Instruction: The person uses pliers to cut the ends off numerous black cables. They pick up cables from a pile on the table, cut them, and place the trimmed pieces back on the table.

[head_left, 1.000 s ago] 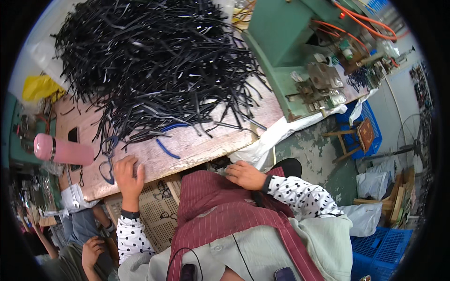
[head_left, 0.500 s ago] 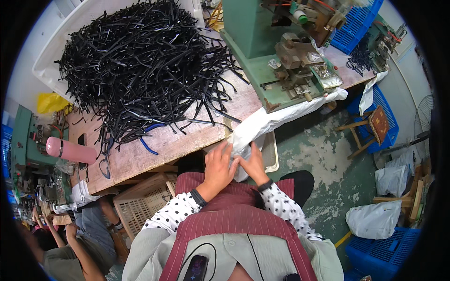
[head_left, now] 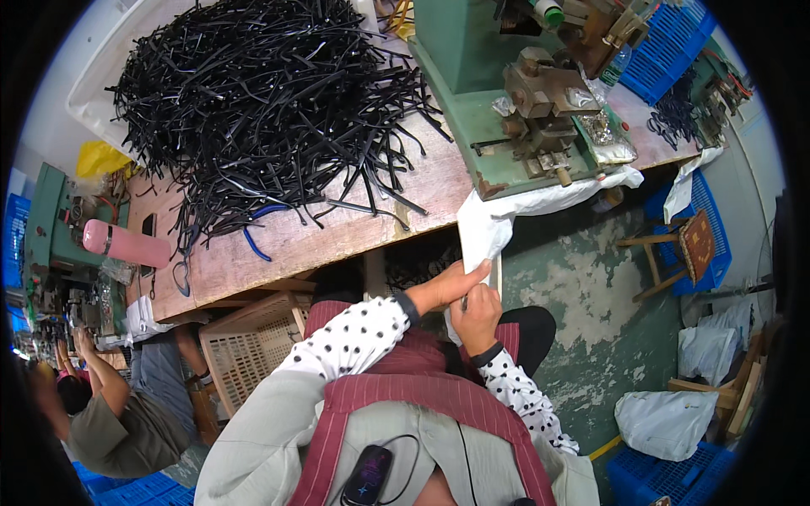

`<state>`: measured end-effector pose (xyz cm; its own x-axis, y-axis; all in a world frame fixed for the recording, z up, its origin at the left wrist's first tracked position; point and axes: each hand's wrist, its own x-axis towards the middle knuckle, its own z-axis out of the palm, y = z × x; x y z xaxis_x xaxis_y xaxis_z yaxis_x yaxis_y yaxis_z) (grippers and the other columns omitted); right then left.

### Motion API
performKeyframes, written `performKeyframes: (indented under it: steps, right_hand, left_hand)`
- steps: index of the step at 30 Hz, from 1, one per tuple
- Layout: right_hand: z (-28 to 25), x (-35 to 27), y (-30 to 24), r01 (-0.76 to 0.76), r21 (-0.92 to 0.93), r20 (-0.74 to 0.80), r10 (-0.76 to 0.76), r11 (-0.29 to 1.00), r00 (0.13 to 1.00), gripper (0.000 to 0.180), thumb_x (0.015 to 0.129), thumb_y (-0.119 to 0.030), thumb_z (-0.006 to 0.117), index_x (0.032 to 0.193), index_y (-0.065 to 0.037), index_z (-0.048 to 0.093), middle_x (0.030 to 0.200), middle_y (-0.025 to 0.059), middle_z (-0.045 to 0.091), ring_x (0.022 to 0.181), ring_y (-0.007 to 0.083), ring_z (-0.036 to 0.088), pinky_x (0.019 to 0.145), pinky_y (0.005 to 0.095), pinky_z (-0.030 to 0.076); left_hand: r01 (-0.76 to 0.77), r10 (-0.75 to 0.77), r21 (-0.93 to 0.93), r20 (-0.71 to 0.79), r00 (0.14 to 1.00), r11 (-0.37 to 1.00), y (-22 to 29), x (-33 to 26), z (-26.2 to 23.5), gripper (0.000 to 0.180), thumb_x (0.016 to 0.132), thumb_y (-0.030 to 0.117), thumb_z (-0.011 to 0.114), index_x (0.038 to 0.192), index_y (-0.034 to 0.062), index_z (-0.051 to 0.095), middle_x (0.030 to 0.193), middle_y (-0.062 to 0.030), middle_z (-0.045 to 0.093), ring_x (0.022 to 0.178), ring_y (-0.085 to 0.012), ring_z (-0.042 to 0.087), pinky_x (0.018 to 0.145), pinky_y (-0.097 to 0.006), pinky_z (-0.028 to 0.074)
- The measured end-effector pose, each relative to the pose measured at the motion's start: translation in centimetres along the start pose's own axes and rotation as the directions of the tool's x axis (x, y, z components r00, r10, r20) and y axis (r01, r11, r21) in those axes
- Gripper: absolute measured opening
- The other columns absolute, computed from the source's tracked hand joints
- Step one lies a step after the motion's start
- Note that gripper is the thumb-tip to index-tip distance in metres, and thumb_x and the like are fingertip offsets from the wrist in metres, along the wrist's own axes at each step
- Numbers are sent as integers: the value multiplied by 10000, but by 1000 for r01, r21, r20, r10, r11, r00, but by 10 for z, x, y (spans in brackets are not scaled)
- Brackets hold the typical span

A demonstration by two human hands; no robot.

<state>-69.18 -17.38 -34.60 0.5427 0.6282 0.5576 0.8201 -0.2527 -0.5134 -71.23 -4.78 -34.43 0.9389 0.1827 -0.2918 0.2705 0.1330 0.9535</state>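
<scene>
A crumpled white sheet (head_left: 485,229), cloth or plastic, hangs from beneath the green machine at the table's edge down to my lap. My left hand (head_left: 445,287) is closed at its lower part, with the thumb laid along it. Just below and to the right, my right hand (head_left: 477,319) makes a fist against the left one and grips the sheet as well. The sheet's lower end is mostly hidden behind my hands. Beyond them, a large heap of black eyeglass temple arms (head_left: 270,110) covers the wooden table (head_left: 337,240).
A green machine (head_left: 472,126) stands on the table at the right. Blue-handled pliers (head_left: 256,240) and a pink bottle (head_left: 126,244) lie toward the left. A beige crate (head_left: 253,341) sits below the table. A wooden stool (head_left: 688,253) stands right; another person (head_left: 126,422) sits left.
Both hands have shifted right, and the fingers that lay spread on the sheet are now closed. The sheet hangs narrower and straighter. My view has shifted slightly.
</scene>
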Motion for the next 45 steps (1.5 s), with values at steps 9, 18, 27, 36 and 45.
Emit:
performKeyframes:
  steps: [9,18,27,36,45]
  right_hand:
    - [88,51,103,32,-406,582,231,913,780,463,759,-244,670,1159,-33,573,1029,162,629,887,339,605,749,508,424]
    - [148,57,226,-59,-638,567,519,768,640,456,835,-400,614,1146,-70,663,1143,186,652,1039,368,616,915,510,438]
    - [88,10,88,-168,-289,777,333,943,534,374,810,-321,707,1073,-56,713,1031,220,692,973,376,660,881,440,510]
    - [60,52,-38,34,-27,914,10,999,405,384,828,-373,662,1030,-47,678,891,222,677,850,418,648,729,481,517]
    - [127,127,-257,391,392,285,-514,833,809,147,812,-141,687,921,-56,636,819,125,621,743,327,619,652,392,508]
  left_hand:
    - [180,-64,453,-260,963,873,-96,53,-73,570,968,483,473,1319,40,544,1352,-168,555,1194,-333,552,1015,-425,417]
    - [93,-6,399,-215,977,912,-76,-171,-116,386,984,377,544,1188,62,634,1049,-150,695,963,-254,668,839,-352,511]
    - [-205,688,725,-467,556,658,178,-383,-148,252,922,107,593,1146,21,669,911,-88,717,763,-211,651,692,-320,515]
    - [-741,989,668,-143,-35,70,253,-416,-86,93,874,135,658,963,111,658,779,18,645,496,-100,513,439,-223,383]
    - [-619,948,781,-136,-287,-76,198,-438,-140,136,842,128,698,955,58,670,830,-25,685,667,-173,636,634,-284,525]
